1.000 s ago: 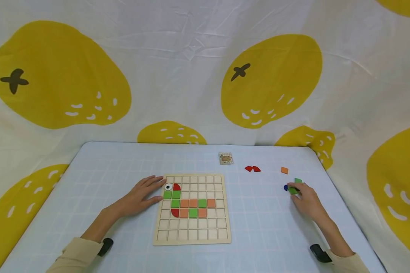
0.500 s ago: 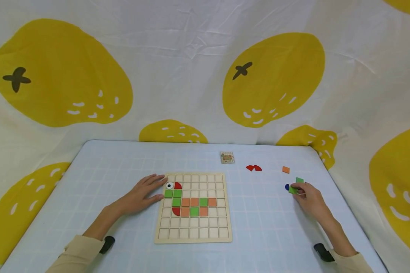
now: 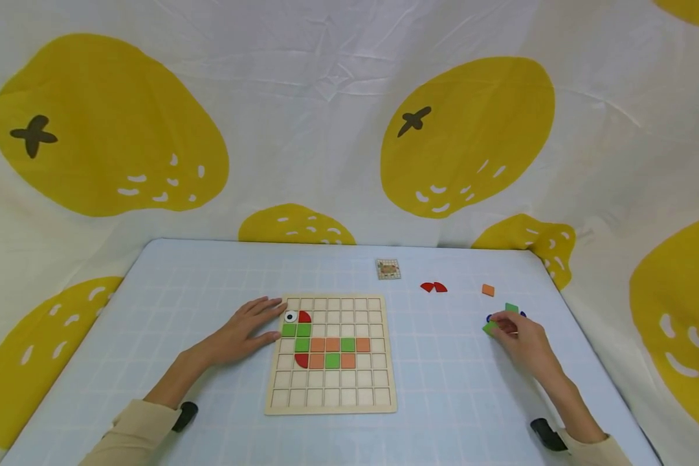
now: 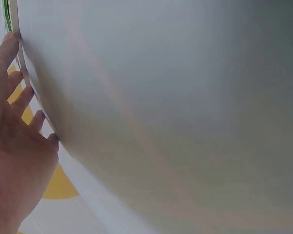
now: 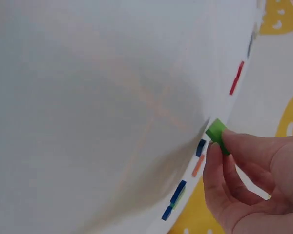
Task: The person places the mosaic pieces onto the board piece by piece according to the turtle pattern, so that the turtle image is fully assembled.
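presently, green tile point(image 5: 218, 131) pinched between thumb and fingers of right hand point(image 3: 522, 338).
grip closed on tile, right side of table point(image 3: 443, 375); contact with table unclear. just beside: second green tile point(image 3: 511, 307), blue pieces point(image 5: 177, 192). beyond: orange tile point(image 3: 488, 290). farther left: red wedges point(image 3: 440, 287), picture card point(image 3: 388, 269). left hand point(image 3: 239, 331), fingers spread, touches left edge of grid board point(image 3: 331, 410) holding green, orange and red pieces point(image 3: 332, 360) plus an eye disc point(image 3: 291, 316).

Your left sleeve point(image 3: 133, 428) and right sleeve point(image 3: 597, 451) match — both plain beige, ending short of your bare hands point(image 3: 241, 333) point(image 3: 527, 343). Near each sleeve's edge sits something small and dark — the left black unit point(image 3: 184, 417) and right black unit point(image 3: 548, 435), both smooth and elongated.
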`<state>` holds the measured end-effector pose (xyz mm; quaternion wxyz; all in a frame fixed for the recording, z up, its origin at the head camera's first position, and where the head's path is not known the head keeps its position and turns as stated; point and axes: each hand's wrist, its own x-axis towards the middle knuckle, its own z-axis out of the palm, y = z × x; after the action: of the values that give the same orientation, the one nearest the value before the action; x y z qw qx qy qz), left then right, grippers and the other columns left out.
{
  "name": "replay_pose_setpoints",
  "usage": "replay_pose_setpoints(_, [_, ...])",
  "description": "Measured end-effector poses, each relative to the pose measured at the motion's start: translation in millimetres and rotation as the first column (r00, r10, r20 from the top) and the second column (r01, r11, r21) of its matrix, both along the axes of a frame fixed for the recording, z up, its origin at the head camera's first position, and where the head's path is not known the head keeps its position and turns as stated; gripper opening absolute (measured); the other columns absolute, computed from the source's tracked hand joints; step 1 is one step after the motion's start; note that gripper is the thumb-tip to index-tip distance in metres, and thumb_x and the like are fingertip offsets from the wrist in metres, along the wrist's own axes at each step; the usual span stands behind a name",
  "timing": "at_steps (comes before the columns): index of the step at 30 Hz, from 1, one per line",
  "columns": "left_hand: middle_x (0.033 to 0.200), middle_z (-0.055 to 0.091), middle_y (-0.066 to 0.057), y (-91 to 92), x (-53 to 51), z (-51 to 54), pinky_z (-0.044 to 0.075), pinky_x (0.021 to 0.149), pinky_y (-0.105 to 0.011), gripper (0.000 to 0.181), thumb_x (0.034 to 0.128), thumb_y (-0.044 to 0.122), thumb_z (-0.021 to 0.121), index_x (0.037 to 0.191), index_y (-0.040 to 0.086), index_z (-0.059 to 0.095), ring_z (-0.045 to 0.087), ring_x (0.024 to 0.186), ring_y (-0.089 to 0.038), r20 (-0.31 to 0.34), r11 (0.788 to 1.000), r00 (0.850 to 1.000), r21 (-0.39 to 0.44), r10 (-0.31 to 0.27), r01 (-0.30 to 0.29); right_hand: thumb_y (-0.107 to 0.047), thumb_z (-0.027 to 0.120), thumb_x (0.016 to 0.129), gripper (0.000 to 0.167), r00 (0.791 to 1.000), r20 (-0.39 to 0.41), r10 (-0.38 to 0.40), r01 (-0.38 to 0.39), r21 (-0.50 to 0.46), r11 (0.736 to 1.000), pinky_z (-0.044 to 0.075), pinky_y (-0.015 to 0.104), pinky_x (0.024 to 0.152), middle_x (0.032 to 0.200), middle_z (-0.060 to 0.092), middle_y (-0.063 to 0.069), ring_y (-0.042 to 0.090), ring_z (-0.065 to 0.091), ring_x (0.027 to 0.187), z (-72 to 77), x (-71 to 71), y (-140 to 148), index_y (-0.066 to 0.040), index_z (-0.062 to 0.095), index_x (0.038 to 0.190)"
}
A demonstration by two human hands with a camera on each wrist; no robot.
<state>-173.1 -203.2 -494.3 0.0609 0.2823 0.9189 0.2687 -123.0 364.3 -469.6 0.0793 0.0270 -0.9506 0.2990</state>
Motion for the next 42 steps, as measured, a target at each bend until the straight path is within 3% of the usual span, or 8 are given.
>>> replay_pose_setpoints(15, [0.163, 0.038, -0.013, -0.3, 0.8, -1.2, 0.024, 0.116, -0.07, 0.066, 0.1003, 0.037, 0.067, 0.157, 0.014, 0.044, 0.024, 0.15, -0.044, 0.016, 1.0, 1.0, -0.011, 0.011, -0.011, -0.003, 0.073, 0.095, 0.017, 0.999, 0.041, 0.034, -0.03, -0.112, 0.993, 0.048, 0.006, 0.077, 0.099, 0.07, 0.01, 0.026, 0.067, 0.091, 7.5, -4.8, -41, -0.001, 0.07, 0.111])
replay_pose_setpoints(26, [0.163, 0.039, -0.012, -1.2, -1.0, -3.2, 0.024, 0.117, -0.069, 0.066, 0.1007, 0.04, 0.066, 0.158, 0.015, 0.044, 0.025, 0.15, -0.044, 0.005, 1.0, 1.0, -0.015, 0.009, -0.009, -0.004, 0.076, 0.093, 0.016, 0.997, 0.018, 0.079, -0.075, -0.151, 0.986, 0.053, 0.013, 0.076, 0.095, 0.072, 0.005, 0.022, 0.066, 0.087, 5.1, -9.4, -73, -0.004, 0.072, 0.108])
replay_pose_setpoints(33, [0.162, 0.039, -0.013, -0.6, -1.5, -2.6, 0.024, 0.117, -0.069, 0.065, 0.1007, 0.037, 0.067, 0.157, 0.014, 0.044, 0.025, 0.15, -0.045, 0.003, 1.0, 1.0, -0.008, -0.001, 0.001, -0.006, 0.078, 0.092, 0.017, 0.992, 0.073, 0.1, -0.082, -0.213, 0.974, 0.052, 0.01, 0.077, 0.094, 0.07, 0.004, 0.02, 0.067, 0.086, 3.3, -10.7, -94, -0.005, 0.072, 0.107])
replay_pose_setpoints(42, [0.161, 0.04, -0.016, -0.1, 1.1, -0.7, 0.024, 0.116, -0.071, 0.063, 0.1014, 0.035, 0.066, 0.156, 0.011, 0.045, 0.027, 0.149, -0.047, -0.015, 1.0, 1.0, 0.0, -0.007, 0.007, -0.005, 0.08, 0.089, 0.017, 0.984, 0.079, 0.157, -0.131, -0.262, 0.956, 0.057, 0.017, 0.081, 0.092, 0.069, 0.002, 0.017, 0.066, 0.085, 3.3, -9.4, -118, -0.005, 0.071, 0.105])
